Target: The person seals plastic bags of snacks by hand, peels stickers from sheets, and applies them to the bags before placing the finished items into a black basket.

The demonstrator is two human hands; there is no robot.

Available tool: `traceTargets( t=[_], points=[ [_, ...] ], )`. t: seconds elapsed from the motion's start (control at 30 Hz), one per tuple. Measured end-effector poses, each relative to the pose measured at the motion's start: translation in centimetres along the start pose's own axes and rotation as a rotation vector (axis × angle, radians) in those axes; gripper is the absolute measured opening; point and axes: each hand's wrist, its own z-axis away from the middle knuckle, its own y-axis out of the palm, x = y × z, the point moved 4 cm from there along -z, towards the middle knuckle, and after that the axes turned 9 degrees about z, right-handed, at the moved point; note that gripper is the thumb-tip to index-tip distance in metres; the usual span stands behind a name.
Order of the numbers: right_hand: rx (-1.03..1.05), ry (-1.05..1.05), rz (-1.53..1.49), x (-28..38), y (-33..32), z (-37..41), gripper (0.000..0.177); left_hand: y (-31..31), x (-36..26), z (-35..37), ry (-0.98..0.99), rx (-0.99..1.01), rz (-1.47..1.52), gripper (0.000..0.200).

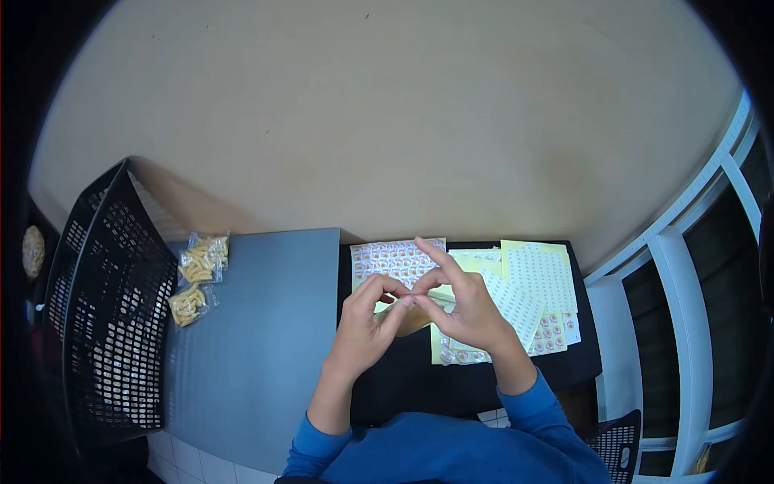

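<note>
My left hand (364,323) and my right hand (463,305) meet fingertip to fingertip above the black tabletop. Both pinch the upper edge of what looks like a small snack bag (414,321), pale yellowish and mostly hidden behind the fingers. The index finger of my right hand points up and away from the pinch. Behind and under the hands lie sheets of round stickers (395,260), printed in orange and red. To the right, pale yellow sheets with rows of small print (538,278) overlap more sticker sheets (550,335).
Clear bags of pale yellow stick-shaped snacks (200,262) lie on the grey tabletop (266,347) at left. Beside them a tall black perforated basket (113,315) stands tilted. A beige wall (387,121) rises behind; a white metal frame (681,323) stands at right.
</note>
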Motion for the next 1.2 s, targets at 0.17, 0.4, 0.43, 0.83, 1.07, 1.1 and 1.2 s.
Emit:
traceTargets(
  t=[0.17, 0.4, 0.43, 0.83, 1.07, 1.1, 1.2],
  points=[
    [0.061, 0.013, -0.043, 0.1, 0.6, -0.1, 0.071, -0.9, 0.8, 0.1, -0.037, -0.122, 0.082, 0.007],
    [-0.129, 0.161, 0.053, -1.8, -0.2, 1.2, 0.076, -1.0, 1.8, 0.4, -0.125, -0.206, 0.286, 0.005],
    [-0.262, 0.248, -0.013, -2.6, -0.5, 1.7, 0.076, -1.3, 1.8, 0.3, -0.111, -0.258, 0.352, 0.005],
    [-0.078, 0.407, -0.509, -3.8, 4.2, 3.4, 0.059, -3.2, 2.4, 0.0, -0.061, -0.295, 0.433, 0.015],
    [-0.105, 0.322, 0.399, -13.5, 7.6, 6.6, 0.067, -8.6, 2.8, 0.5, 0.017, -0.514, 0.351, 0.02],
    [-0.107, 0.316, 0.398, -13.4, 7.9, 6.9, 0.067, -8.9, 2.9, 0.4, 0.022, -0.516, 0.349, 0.02],
    [-0.01, 0.205, 0.654, -13.1, 9.0, 7.2, 0.062, -9.0, 3.3, 0.7, -0.024, -0.511, 0.396, 0.016]
  ],
)
